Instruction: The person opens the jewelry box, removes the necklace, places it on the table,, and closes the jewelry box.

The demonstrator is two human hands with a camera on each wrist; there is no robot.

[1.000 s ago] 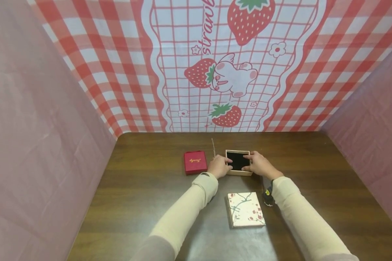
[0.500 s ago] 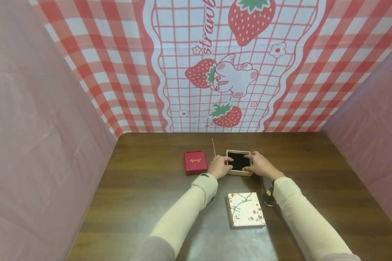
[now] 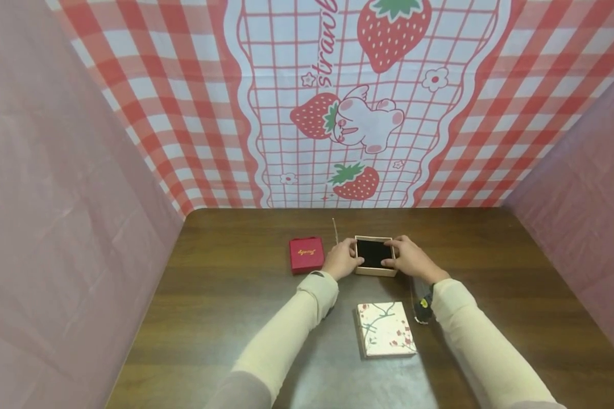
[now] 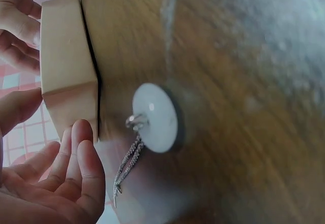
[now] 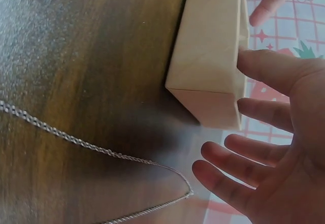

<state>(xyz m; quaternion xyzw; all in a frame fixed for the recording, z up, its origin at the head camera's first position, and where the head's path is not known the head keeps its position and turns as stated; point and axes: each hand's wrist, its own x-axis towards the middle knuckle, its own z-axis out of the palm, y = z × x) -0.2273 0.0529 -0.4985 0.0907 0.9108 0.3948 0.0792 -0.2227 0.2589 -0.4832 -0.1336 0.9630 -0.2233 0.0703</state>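
A small cream box [image 3: 376,272] with a black lining [image 3: 373,253] stands uncovered at the back of the table, between my hands. My left hand [image 3: 340,259] is at its left end, thumb at the rim and other fingers loosely extended beside the wall. At the right end, my right hand [image 3: 410,259] touches the rim with thumb and forefinger, the remaining fingers spread and straight. A white round pendant [image 4: 155,117] on a silver chain [image 4: 127,165] lies by my left hand; the head view hides the disc. Under my right hand runs another silver chain [image 5: 91,145].
Left of the box sits a red box [image 3: 307,254] with gold lettering. Nearer me lies a white square lid or box [image 3: 387,329] with a blossom pattern. A dark pendant [image 3: 423,309] with a yellow-green mark lies beside my right sleeve. Checked cloth [image 3: 194,113] hangs behind the table.
My left fingers have drawn back from the black lining to the box's left rim. My right hand has barely moved, and the box stays about where it was.
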